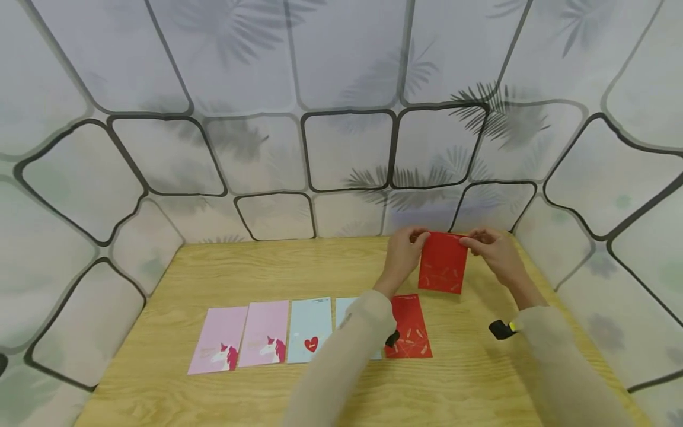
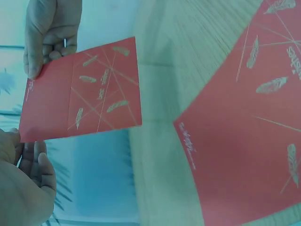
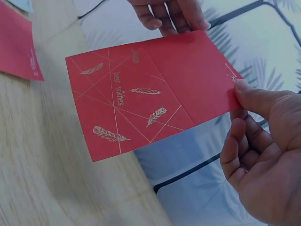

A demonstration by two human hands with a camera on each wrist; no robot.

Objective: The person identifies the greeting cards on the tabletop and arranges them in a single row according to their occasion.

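Note:
A red greeting card (image 1: 443, 264) with pale feathers, thin lines and the words "best wishes" is held up above the back right of the table. My left hand (image 1: 404, 252) pinches its top left corner. At the opposite top corner, my right hand (image 1: 495, 252) pinches it between thumb and fingers. In the right wrist view the printed side of the held card (image 3: 127, 99) faces the camera, and a crease crosses it. Below and left of it, a second red card (image 1: 409, 332) lies flat on the wooden table, close to my left sleeve.
Left of the flat red card lie two pale blue cards, one with a red heart (image 1: 309, 332), the other (image 1: 345, 305) partly hidden by my left sleeve. Two pink unicorn cards (image 1: 219, 338) continue the row. A patterned fabric wall (image 1: 347, 148) borders the wooden table (image 1: 256, 267).

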